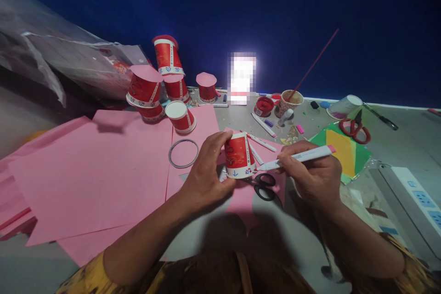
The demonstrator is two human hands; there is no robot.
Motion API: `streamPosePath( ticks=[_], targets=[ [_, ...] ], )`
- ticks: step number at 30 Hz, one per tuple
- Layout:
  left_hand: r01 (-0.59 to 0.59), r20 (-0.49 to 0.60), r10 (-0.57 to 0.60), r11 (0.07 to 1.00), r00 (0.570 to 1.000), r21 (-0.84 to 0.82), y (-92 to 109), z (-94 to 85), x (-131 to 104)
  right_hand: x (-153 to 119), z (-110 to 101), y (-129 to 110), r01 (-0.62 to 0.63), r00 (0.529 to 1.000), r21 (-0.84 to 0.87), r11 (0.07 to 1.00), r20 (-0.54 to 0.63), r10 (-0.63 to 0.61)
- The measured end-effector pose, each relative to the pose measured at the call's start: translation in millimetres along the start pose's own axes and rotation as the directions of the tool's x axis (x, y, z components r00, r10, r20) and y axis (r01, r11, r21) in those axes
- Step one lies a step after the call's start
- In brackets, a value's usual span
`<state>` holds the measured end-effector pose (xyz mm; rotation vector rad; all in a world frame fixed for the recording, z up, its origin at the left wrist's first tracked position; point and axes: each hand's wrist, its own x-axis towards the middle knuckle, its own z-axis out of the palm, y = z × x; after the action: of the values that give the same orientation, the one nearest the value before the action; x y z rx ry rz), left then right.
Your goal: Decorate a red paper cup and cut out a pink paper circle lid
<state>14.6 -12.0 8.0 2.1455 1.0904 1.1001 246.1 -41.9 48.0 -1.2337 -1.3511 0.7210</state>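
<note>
My left hand [208,170] grips a red paper cup [237,154] that is upside down, its wide rim facing down. Small blue and red marks run along the cup's white rim band. In my right hand [310,174] is a white marker pen [303,157] with a pink end, and its tip meets or nearly meets the band on the cup's right side. Black-handled scissors [264,186] lie just below the cup, their blades partly hidden by it. Several other markers, one a white pen [263,124], lie behind the cup.
Pink paper sheets [103,170] cover the left side. Behind them stand stacked red cups [170,57] with pink discs. A grey ring [183,153], a paint jar [264,106], red scissors [354,131] and a power strip [413,193] lie around. A bright phone-like screen [242,78] stands at the back.
</note>
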Motion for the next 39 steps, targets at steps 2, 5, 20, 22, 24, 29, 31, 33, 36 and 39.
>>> streamPosePath(
  ticks=[2, 5, 20, 22, 24, 29, 31, 33, 36, 39],
  targets=[
    [-0.008, -0.006, 0.008, 0.999, 1.000, 0.042, -0.3, -0.1, 0.0, -0.4, 0.0, 0.0, 0.001, 1.000, -0.002, 1.000, 0.002, -0.001],
    [-0.039, -0.026, 0.042, 0.994, 0.999, 0.106, -0.8, 0.6, 0.1, -2.2, 0.5, 0.8, 0.029, 1.000, -0.019, 0.999, 0.013, -0.029],
    [-0.092, 0.014, 0.091, 0.984, 0.996, 0.153, -0.1, 0.3, -0.5, -0.7, 7.1, -3.2, 0.142, 0.975, -0.063, 0.988, 0.182, -0.128],
    [-0.097, 0.023, 0.095, 0.983, 0.995, 0.158, 0.0, 0.0, -0.7, -1.4, 6.9, -3.1, 0.127, 0.977, -0.084, 0.988, 0.184, -0.110],
    [-0.104, 0.028, 0.101, 0.981, 0.995, 0.162, -0.3, 0.2, -1.1, -2.2, 6.5, -2.2, 0.117, 0.978, -0.106, 0.987, 0.186, -0.096],
    [-0.118, 0.021, 0.117, 0.981, 0.993, 0.157, 0.1, 1.8, -2.1, -3.9, 5.7, 1.7, 0.136, 0.976, -0.156, 0.978, 0.191, -0.105],
    [-0.112, 0.021, 0.110, 0.982, 0.994, 0.149, 1.2, 2.2, -2.4, -4.4, 5.5, 3.1, 0.147, 0.975, -0.176, 0.973, 0.194, -0.112],
    [-0.109, 0.022, 0.107, 0.983, 0.994, 0.146, 2.3, 2.2, -2.6, -4.5, 5.4, 4.1, 0.152, 0.974, -0.195, 0.969, 0.195, -0.113],
    [-0.111, 0.017, 0.110, 0.983, 0.994, 0.143, 3.2, 1.7, -2.4, -4.4, 5.4, 5.2, 0.145, 0.975, -0.221, 0.964, 0.197, -0.101],
    [-0.115, 0.016, 0.114, 0.983, 0.993, 0.141, 3.2, 1.5, -2.4, -4.4, 5.7, 5.7, 0.141, 0.976, -0.245, 0.959, 0.198, -0.093]
  ],
)
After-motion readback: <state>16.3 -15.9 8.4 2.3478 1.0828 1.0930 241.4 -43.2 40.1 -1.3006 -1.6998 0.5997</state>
